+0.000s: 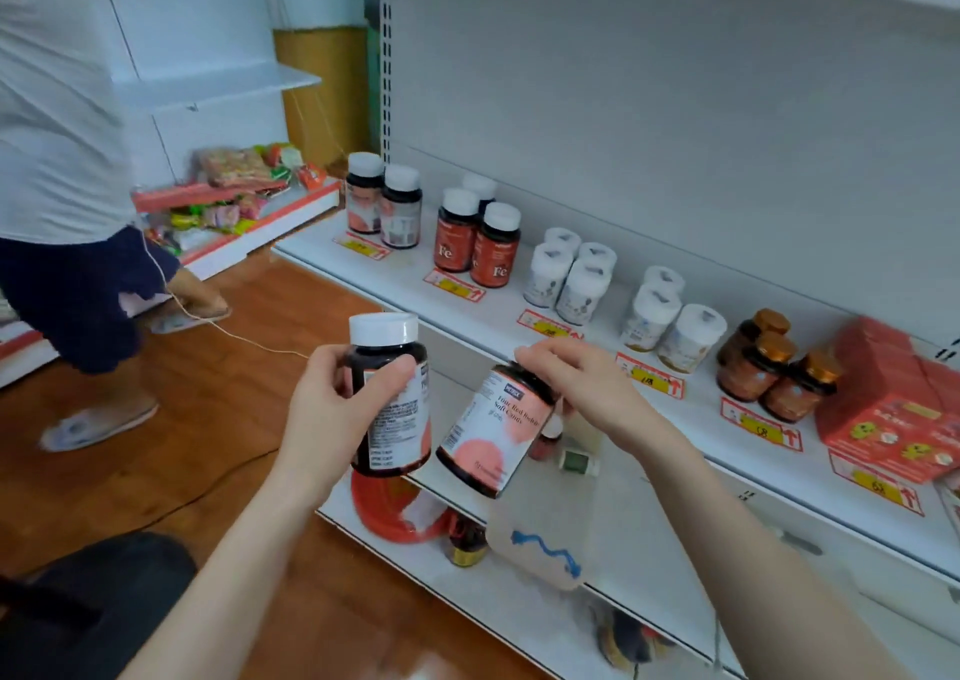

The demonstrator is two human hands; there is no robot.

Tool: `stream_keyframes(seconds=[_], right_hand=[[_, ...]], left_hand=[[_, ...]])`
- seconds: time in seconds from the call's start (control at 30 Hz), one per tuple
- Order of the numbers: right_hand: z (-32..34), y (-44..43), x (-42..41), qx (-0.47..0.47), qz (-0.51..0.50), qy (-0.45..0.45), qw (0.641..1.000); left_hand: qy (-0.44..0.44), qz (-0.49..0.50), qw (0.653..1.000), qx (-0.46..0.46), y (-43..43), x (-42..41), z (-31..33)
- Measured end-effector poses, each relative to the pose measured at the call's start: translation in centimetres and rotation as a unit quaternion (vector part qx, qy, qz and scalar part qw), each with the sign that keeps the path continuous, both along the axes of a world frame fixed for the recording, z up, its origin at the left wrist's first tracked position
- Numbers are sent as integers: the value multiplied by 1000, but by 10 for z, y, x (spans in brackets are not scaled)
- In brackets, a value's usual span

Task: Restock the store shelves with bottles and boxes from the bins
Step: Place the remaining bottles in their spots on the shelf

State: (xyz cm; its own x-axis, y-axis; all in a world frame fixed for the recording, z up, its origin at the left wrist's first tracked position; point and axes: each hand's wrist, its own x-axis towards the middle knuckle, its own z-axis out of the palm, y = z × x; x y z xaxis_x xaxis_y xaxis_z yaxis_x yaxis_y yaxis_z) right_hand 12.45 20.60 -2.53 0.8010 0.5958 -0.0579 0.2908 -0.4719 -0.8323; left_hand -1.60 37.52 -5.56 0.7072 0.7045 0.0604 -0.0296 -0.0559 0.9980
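Observation:
My left hand (332, 409) grips a dark bottle with a white cap (387, 362) upright, in front of the white shelf (498, 316). My right hand (582, 393) holds a second dark bottle with a pink label (493, 430) by its top; the bottle hangs tilted, and its cap is hidden under my fingers. Two matching bottles (384, 201) stand at the shelf's left end. Beside them stand red "Fe" bottles (478, 238), white bottles (571, 274), and amber bottles (774, 367).
Red boxes (893, 409) lie at the shelf's right end. On the lower shelf (634, 534) stand a red container (395, 513), small bottles and a white bag. Another person (67, 160) stands at the left on the wooden floor, with a cable running across it.

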Motion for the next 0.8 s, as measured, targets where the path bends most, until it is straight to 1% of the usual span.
stream_keyframes(seconds=[0.2, 0.37, 0.47, 0.6, 0.8], right_hand=[[14, 65, 12, 2, -3, 6, 1000], [26, 110, 17, 32, -35, -4, 999], [30, 129, 22, 45, -57, 3, 997], [33, 148, 34, 35, -66, -5, 997], [37, 181, 66, 76, -89, -3, 993]], left_hand=[[-21, -20, 1000, -12, 67, 4, 11], [-7, -25, 1000, 7, 111, 6, 15], [-11, -20, 1000, 13, 128, 10, 18], [-18, -27, 999, 12, 144, 18, 23], [-34, -33, 999, -5, 163, 41, 29]])
